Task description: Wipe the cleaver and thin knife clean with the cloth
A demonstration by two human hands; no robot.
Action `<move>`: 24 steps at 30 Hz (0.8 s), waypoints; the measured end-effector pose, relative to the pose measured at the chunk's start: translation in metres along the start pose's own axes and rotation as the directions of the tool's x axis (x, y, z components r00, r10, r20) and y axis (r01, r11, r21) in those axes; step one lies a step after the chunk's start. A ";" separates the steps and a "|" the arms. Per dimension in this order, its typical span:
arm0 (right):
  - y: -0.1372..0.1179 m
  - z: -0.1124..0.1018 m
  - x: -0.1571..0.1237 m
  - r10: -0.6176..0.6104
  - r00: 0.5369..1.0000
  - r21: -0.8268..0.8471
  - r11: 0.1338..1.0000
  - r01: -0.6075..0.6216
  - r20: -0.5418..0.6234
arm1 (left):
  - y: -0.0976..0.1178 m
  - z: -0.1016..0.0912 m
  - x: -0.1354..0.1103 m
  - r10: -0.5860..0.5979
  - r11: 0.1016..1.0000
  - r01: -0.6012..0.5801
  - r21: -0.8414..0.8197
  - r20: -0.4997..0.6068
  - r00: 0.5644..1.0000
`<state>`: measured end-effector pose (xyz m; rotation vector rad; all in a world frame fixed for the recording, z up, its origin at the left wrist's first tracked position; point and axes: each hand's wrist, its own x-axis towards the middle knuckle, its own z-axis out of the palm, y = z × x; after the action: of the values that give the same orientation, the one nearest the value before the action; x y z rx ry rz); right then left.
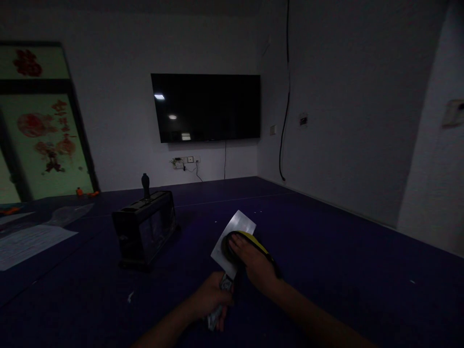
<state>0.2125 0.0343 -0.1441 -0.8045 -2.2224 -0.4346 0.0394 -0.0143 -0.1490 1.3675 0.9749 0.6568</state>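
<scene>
Fingers of our left hand (213,296) are clamped round the handle of a wide-bladed scraper (239,226), held low over the dark blue floor (326,251). Our right hand (255,266) grips a yellow-edged pad (254,238), pressed flat against the blade.

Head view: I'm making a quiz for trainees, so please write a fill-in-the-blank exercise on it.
1. The left hand grips the scraper by its ____.
2. The right hand holds a yellow-and-black pad against the scraper's metal ____.
3. The television is mounted on the ____.
Missing words: handle; blade; wall.
</scene>
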 end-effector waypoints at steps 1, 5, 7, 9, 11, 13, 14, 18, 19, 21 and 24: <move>-0.002 0.000 0.000 -0.018 1.000 0.011 1.000 0.018 0.012 | 0.000 0.000 0.000 0.002 1.000 -0.002 -0.004 0.003 1.000; -0.010 -0.001 0.000 -0.098 0.993 0.045 0.994 0.096 0.063 | -0.003 0.001 0.000 -0.004 0.999 0.003 -0.052 -0.021 1.000; -0.014 -0.001 0.000 -0.131 0.987 0.055 0.990 0.126 0.090 | -0.005 0.001 0.001 -0.023 0.998 0.020 -0.065 -0.040 0.999; -0.019 0.000 0.000 -0.164 0.979 0.068 0.985 0.156 0.119 | -0.007 0.001 0.002 -0.018 0.997 0.013 -0.077 -0.067 0.998; -0.023 0.001 0.000 -0.197 0.968 0.082 0.979 0.186 0.156 | -0.008 0.001 0.002 0.015 0.995 -0.022 -0.092 -0.080 0.997; -0.027 0.001 0.001 -0.215 0.959 0.093 0.975 0.201 0.186 | -0.008 0.001 0.002 0.026 0.997 -0.030 -0.070 -0.062 0.998; -0.029 0.001 0.001 -0.221 0.955 0.098 0.974 0.205 0.196 | -0.007 0.002 0.002 0.011 0.999 -0.013 -0.042 -0.050 0.999; -0.032 -0.002 0.001 -0.250 0.946 0.119 0.966 0.229 0.208 | -0.006 0.004 0.002 -0.068 0.997 0.072 0.033 -0.096 0.993; -0.033 -0.002 0.001 -0.253 0.945 0.121 0.965 0.232 0.205 | -0.007 0.004 0.002 -0.076 0.996 0.080 0.029 -0.109 0.991; -0.032 -0.004 0.001 -0.257 0.947 0.130 0.963 0.235 0.193 | -0.008 0.005 0.003 -0.071 0.997 0.073 0.015 -0.115 0.991; -0.031 -0.005 0.001 -0.278 0.943 0.159 0.955 0.251 0.182 | -0.010 0.004 0.003 -0.055 0.998 0.056 0.002 -0.110 0.992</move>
<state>0.1937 0.0087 -0.1420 -0.4975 -2.5345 -0.3379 0.0429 -0.0152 -0.1591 1.3154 1.0994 0.6936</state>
